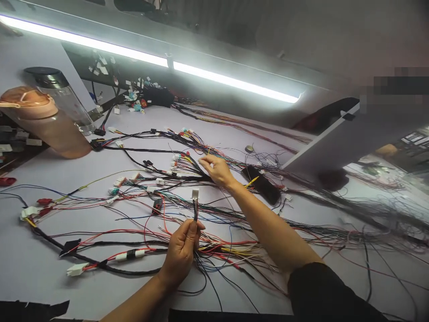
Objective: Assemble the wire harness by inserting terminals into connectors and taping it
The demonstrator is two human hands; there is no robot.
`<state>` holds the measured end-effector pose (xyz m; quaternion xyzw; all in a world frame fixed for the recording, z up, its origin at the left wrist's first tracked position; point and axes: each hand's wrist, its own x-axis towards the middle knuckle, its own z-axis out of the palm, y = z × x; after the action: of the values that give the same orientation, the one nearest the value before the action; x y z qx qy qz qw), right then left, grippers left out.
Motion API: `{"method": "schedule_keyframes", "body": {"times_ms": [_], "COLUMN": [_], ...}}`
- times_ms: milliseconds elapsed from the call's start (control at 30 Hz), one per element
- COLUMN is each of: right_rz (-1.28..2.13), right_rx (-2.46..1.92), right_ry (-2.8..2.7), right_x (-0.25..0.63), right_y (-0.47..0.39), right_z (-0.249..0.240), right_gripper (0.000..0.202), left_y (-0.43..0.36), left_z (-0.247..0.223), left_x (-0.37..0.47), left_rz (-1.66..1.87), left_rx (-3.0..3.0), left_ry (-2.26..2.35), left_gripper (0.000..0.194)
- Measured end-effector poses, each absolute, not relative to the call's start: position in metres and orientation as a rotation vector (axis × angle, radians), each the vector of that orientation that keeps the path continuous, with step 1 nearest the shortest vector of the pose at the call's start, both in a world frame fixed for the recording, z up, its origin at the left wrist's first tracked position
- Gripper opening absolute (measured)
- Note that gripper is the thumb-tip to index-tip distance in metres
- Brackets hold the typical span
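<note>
My left hand (pixel 182 247) is closed round a bundle of thin, mostly dark wires (pixel 195 211). A white plug connector (pixel 195 193) stands upright at the top of that bundle, above my thumb. Loose wire ends spread out below the fist. Farther forward and to the right, my right hand (pixel 218 171) is raised over the harnesses with thumb and forefinger drawn together in a pinch. Whatever may be between those fingertips is too small to make out. Just beyond and to the left of it lies a black-wrapped wire harness (pixel 197 176) with several coloured branches.
At the left stand a peach-lidded bottle (pixel 55 127) and a clear bottle (pixel 72 105). A black phone (pixel 263 184) with a yellow pen-like item (pixel 252 181) lies right of my right hand. A white panel (pixel 321 134) rises at the right. Wires cover much of the table.
</note>
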<state>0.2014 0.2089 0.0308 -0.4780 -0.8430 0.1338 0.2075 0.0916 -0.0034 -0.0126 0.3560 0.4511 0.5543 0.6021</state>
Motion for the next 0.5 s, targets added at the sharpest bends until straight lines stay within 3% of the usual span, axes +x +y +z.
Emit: {"method": "schedule_keyframes", "body": {"times_ms": [200, 500], "right_rz": [0.194, 0.213], "right_rx": [-1.669, -1.760], "right_ry": [-2.362, -2.496], "right_x": [0.263, 0.271], "right_y": [0.213, 0.215], "right_z": [0.035, 0.037], "right_gripper": [0.016, 0.008], "left_y": [0.000, 0.007], "left_z": [-0.011, -0.019], "left_x": [0.091, 0.086], "left_rz": [1.287, 1.371], "left_rx": [0.734, 0.621], "left_ry": [1.044, 1.031], "left_gripper": [0.043, 0.041]}}
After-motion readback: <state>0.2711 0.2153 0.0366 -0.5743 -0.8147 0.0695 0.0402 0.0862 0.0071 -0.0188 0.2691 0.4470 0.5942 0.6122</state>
